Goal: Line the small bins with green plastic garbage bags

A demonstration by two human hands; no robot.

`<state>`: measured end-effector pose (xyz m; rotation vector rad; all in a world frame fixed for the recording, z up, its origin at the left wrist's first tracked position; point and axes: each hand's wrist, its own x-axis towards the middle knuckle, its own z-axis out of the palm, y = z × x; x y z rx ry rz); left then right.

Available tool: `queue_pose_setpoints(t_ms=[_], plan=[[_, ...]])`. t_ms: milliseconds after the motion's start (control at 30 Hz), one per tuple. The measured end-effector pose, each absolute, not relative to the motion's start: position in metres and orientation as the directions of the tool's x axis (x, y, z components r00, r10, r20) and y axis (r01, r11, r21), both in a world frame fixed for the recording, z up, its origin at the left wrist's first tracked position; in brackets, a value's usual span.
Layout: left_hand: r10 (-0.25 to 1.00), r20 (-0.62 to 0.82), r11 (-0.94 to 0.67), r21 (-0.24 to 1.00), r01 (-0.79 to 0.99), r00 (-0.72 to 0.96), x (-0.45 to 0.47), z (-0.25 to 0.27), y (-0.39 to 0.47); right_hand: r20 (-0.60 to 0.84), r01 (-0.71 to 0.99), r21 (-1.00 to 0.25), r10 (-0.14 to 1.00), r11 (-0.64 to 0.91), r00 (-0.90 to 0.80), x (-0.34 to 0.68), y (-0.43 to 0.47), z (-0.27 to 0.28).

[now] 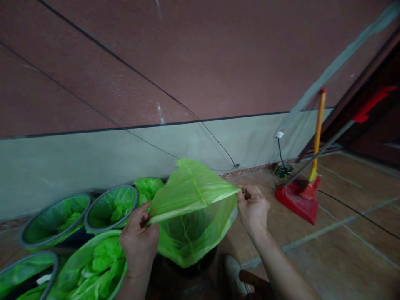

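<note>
Apparently lining: holding green bag point(192, 193) spread over dark bin point(208, 258), pinched at the edges by left hand point(139, 235) and right hand point(253, 209); next calling, presumably, for folding over the bin.

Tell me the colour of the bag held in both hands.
The bag is light yellowish green, shown best in the head view.

"Holds what?"

"Holds the green bag point(192, 187) open, pinching its rim with left hand point(139, 235) and right hand point(253, 210) on opposite sides."

"And around the bag?"

"Lined bins point(86, 218) left of it, a red dustpan point(296, 203) to its right, a two-tone wall point(250, 62) behind."
</note>
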<state>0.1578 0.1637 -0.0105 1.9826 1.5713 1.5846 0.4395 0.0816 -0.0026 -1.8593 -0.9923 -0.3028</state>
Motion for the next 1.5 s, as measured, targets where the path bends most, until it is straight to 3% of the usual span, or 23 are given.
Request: queue_pose_setpoints(t_ms=[133, 233, 333, 633, 967, 1500], plan=[[0.770, 0.632, -0.448, 0.628, 0.636, -0.082, 0.163, -0.009, 0.162, 0.593, 0.846, -0.432, 0.609, -0.313, 0.528, 0.421, 0.081, -0.004], [0.754, 0.651, -0.441, 0.600, 0.668, -0.086, 0.170, -0.008, 0.160, 0.594, 0.928, -0.326, 0.725, -0.179, 0.348, 0.386, 0.081, -0.004], [0.741, 0.669, -0.474, 0.585, 0.658, -0.060, 0.172, -0.007, 0.159, 0.606, 0.951, -0.300, 0.755, -0.072, 0.249, 0.361, 0.083, -0.003], [0.699, 0.678, -0.661, 0.489, 0.569, 0.228, 0.176, -0.006, 0.147, 0.552, 0.926, -0.378, 0.808, 0.020, 0.207, 0.348, 0.089, -0.013], [0.791, 0.556, -0.570, 0.517, 0.639, 0.256, 0.178, -0.012, 0.151, 0.607, 0.772, -0.615, 0.722, 0.161, 0.333, 0.372, 0.091, -0.017], [0.777, 0.629, -0.399, 0.534, 0.745, -0.035, 0.133, -0.006, 0.177, 0.530, 0.680, -0.671, 0.450, -0.296, 0.719, 0.484, 0.073, -0.010]])
